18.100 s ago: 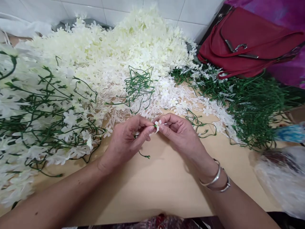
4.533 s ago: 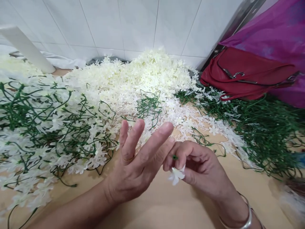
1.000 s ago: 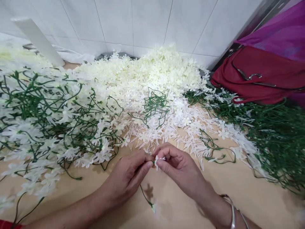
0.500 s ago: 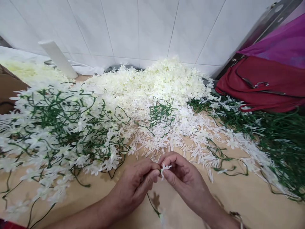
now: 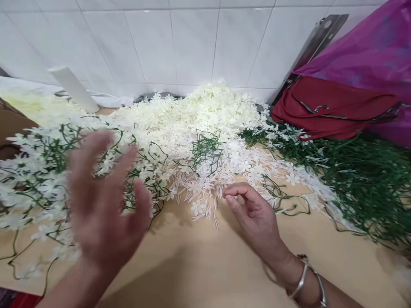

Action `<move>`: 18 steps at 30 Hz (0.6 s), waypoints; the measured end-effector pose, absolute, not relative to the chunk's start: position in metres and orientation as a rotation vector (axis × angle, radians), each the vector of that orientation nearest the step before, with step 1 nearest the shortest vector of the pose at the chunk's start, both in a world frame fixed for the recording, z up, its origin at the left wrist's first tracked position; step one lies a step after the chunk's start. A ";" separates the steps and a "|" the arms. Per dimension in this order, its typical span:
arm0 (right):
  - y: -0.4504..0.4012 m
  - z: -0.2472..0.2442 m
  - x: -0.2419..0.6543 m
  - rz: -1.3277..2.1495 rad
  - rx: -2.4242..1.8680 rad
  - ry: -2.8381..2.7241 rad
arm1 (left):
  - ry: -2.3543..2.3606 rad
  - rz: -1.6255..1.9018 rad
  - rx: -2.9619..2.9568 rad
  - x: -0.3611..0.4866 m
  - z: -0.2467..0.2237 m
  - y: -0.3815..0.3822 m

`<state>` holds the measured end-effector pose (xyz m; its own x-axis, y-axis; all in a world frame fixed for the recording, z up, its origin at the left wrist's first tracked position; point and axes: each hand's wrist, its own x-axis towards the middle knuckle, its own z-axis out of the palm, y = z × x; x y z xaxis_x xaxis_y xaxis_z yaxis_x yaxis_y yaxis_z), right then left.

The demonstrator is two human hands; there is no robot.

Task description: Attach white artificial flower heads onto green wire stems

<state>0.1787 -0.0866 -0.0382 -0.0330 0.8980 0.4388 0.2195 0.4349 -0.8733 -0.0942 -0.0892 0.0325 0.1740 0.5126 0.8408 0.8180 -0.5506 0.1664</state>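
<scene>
My left hand (image 5: 107, 201), blurred by motion, is raised over the heap of white artificial flowers on green stems (image 5: 48, 188). Its fingers are spread and nothing shows in them. On the right, my right hand (image 5: 253, 214) has thumb and forefinger pinched together at the near edge of a scatter of thin white stamens (image 5: 205, 209). Whether anything is between those fingertips is too small to make out. A single white blossom (image 5: 197, 207) lies just left of them. Behind is a small bundle of bare green stems (image 5: 207, 147).
A large pile of loose white blossoms (image 5: 205, 107) rests against the tiled wall (image 5: 192, 47). Many green stems (image 5: 379, 184) lie at right, below a red handbag (image 5: 337, 107) and a purple plastic bag (image 5: 359, 51). A white roll (image 5: 73, 90) leans at back left near a cardboard box (image 5: 14, 124).
My hands, which were together at a small white flower piece on a green stem, have parted. The left went up and left and opened; the right moved slightly up to the stamens. The view shifted.
</scene>
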 end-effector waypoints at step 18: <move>-0.082 -0.039 0.183 0.445 -1.088 -2.205 | -1.455 -1.004 -2.887 -0.048 -0.041 -0.073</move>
